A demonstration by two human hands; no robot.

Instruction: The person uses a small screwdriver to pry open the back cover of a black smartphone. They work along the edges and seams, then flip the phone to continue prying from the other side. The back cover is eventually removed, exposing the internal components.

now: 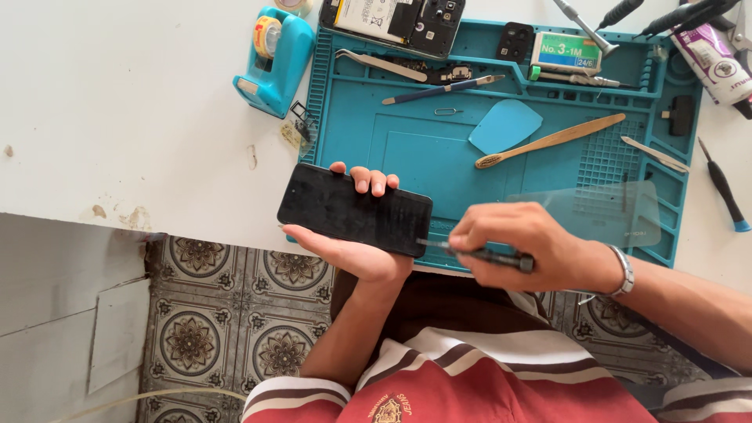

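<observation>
Here the left hand (356,254) cradles a flat black rectangular phone (354,209); the right hand (521,247), closed on a slim dark metal tool (478,253), should keep its tip steady at the phone's near edge.

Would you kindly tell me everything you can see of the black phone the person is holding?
The phone is a flat black slab with rounded corners and a dull, smudged face. It lies face up across the left hand, fingertips curling over its far edge, tilted slightly, above the near edge of the blue mat. The right hand presses a thin dark tool against its right end. No crack or opening is visible.
</observation>
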